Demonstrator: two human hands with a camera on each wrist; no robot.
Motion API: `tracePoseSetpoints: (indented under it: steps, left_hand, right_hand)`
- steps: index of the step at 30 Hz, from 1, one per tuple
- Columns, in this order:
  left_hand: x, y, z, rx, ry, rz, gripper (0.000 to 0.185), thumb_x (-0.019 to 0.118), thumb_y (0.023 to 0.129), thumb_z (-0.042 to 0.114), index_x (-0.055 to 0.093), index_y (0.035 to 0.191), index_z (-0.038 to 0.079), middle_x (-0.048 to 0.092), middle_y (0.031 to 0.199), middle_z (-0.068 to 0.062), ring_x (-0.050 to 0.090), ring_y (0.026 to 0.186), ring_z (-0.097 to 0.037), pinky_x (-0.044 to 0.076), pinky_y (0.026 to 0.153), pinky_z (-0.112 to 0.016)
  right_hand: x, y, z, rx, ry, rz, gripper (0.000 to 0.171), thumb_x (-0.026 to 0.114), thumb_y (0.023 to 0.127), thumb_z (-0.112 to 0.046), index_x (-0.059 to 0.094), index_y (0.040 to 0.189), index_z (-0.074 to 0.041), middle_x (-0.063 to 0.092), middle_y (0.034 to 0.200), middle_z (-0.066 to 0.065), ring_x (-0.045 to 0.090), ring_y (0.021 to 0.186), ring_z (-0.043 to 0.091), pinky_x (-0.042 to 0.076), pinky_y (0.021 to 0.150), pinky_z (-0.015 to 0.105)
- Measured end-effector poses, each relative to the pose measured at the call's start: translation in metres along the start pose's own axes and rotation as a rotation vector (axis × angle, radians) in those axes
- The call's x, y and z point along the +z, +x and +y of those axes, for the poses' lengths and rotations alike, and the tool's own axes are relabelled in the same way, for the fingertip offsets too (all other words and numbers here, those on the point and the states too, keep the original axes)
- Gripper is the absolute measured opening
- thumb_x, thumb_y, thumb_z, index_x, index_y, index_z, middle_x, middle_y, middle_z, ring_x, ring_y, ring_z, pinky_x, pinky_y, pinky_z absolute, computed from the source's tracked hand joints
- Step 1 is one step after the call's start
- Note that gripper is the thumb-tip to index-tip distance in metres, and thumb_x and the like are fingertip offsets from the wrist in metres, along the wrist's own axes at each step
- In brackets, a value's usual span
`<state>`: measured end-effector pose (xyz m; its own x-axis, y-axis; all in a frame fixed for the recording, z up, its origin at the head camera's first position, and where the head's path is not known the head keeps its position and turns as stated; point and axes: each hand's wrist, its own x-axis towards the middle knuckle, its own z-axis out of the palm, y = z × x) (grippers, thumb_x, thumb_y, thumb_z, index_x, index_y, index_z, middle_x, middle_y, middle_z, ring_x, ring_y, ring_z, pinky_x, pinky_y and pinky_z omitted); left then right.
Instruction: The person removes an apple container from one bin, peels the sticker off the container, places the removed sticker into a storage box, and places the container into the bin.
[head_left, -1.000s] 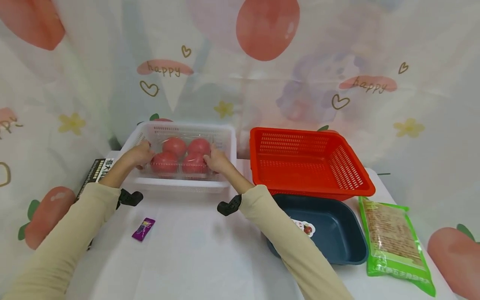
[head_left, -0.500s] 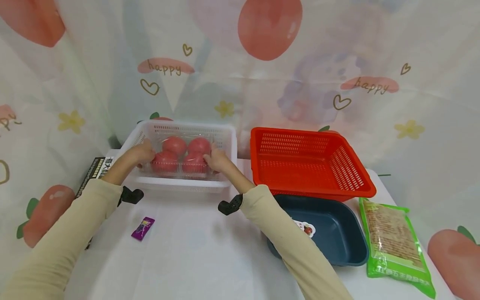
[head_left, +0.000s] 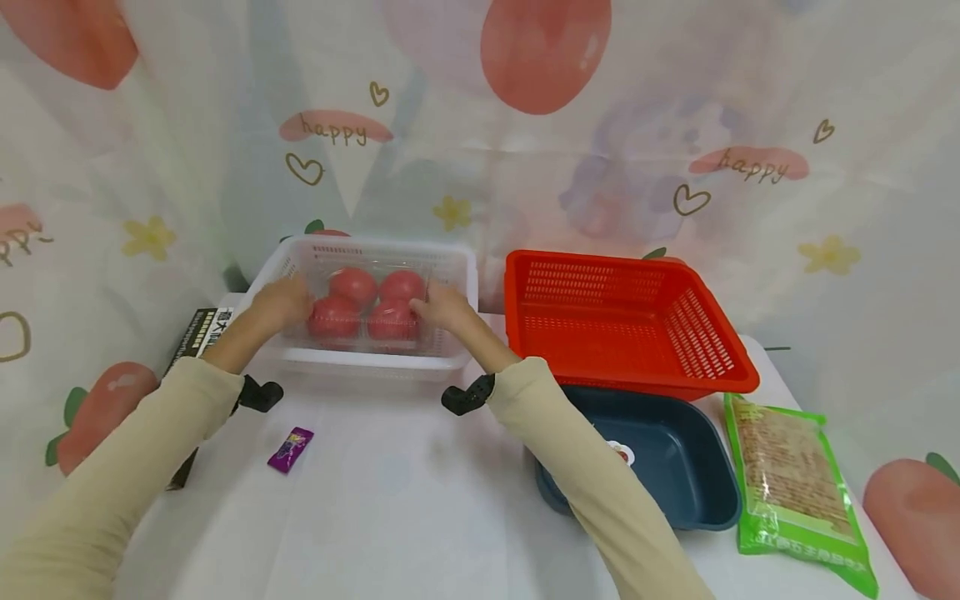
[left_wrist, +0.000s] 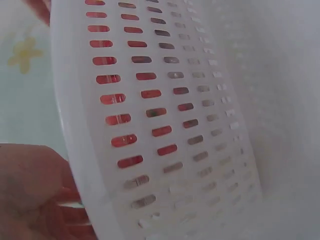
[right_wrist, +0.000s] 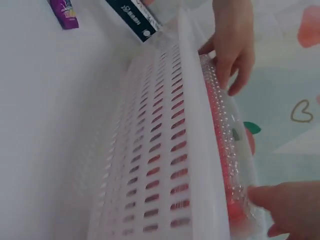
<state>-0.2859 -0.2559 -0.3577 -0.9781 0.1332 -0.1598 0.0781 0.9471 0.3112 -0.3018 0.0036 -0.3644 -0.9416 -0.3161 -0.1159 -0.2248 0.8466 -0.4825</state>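
Note:
A clear plastic tray of tomatoes (head_left: 365, 302) sits inside the white perforated basket (head_left: 360, 360) at the back left. Its bumpy clear edge (right_wrist: 220, 85) shows level with the basket's rim in the right wrist view. My left hand (head_left: 281, 302) is at the tray's left end, a little blurred, its fingers (right_wrist: 232, 75) hanging loosely around the tray's corner. At the right end, my right hand (head_left: 446, 307) has its thumb reaching to the tray's edge; the other fingers are partly hidden. The left wrist view shows red through the basket's slots (left_wrist: 124, 140).
A red plastic basket (head_left: 622, 358) stands to the right, with a dark blue basin (head_left: 675, 467) in front. A green-edged bag (head_left: 798, 475) lies at the far right. A small purple packet (head_left: 290, 450) and a black box (head_left: 183, 475) lie near the left arm.
The tray stays in the white basket. Both hands keep near its ends; the right hand has shifted slightly up and right, and their grip on the tray looks looser than before.

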Motion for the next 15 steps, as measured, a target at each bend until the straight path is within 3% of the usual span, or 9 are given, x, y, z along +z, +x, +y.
tracePoseSetpoints:
  steps: [3, 6, 8, 11, 15]
  left_hand:
    - [-0.001, -0.003, 0.002, 0.054, 0.034, 0.121, 0.041, 0.038, 0.100, 0.015, 0.040, 0.132, -0.011, 0.059, 0.108, -0.031, 0.059, 0.087, -0.041, 0.050, 0.069, -0.049]
    - [-0.005, -0.013, 0.008, 0.110, 0.064, 0.214, 0.044, 0.040, 0.101, 0.018, 0.041, 0.136, -0.008, 0.055, 0.122, -0.033, 0.055, 0.108, -0.047, 0.046, 0.092, -0.059]
    - [-0.008, -0.025, 0.012, 0.135, 0.083, 0.265, 0.046, 0.042, 0.101, 0.022, 0.042, 0.139, -0.005, 0.050, 0.133, -0.032, 0.047, 0.122, -0.049, 0.036, 0.104, -0.062]
    - [-0.010, -0.047, 0.014, 0.155, 0.115, 0.320, 0.050, 0.043, 0.101, 0.030, 0.041, 0.142, 0.000, 0.045, 0.141, -0.029, 0.038, 0.131, -0.048, 0.026, 0.110, -0.065]
    - [-0.005, -0.077, 0.015, 0.176, 0.135, 0.367, 0.058, 0.043, 0.100, 0.042, 0.038, 0.146, 0.006, 0.038, 0.149, -0.026, 0.031, 0.135, -0.050, 0.021, 0.109, -0.070]
  right_hand:
    - [-0.012, -0.009, 0.003, -0.039, 0.026, 0.065, 0.049, 0.053, 0.099, -0.035, 0.048, 0.128, 0.004, 0.059, 0.119, 0.022, 0.055, 0.115, 0.036, 0.050, 0.094, 0.046]
    - [-0.029, -0.023, 0.008, -0.045, 0.086, 0.071, 0.064, 0.051, 0.098, -0.043, 0.038, 0.144, -0.001, 0.047, 0.140, 0.023, 0.047, 0.129, 0.036, 0.044, 0.104, 0.052]
    - [-0.041, -0.037, 0.015, -0.049, 0.078, 0.072, 0.073, 0.050, 0.096, -0.049, 0.029, 0.151, -0.006, 0.035, 0.152, 0.020, 0.040, 0.138, 0.035, 0.039, 0.109, 0.055]
    - [-0.058, -0.062, 0.025, -0.078, -0.016, 0.087, 0.079, 0.049, 0.093, -0.058, 0.027, 0.154, -0.013, 0.032, 0.155, 0.017, 0.041, 0.136, 0.034, 0.041, 0.107, 0.054]
    - [-0.069, -0.101, 0.043, -0.125, -0.196, 0.159, 0.079, 0.051, 0.090, -0.061, 0.030, 0.153, -0.018, 0.037, 0.151, 0.014, 0.042, 0.133, 0.032, 0.038, 0.109, 0.054]
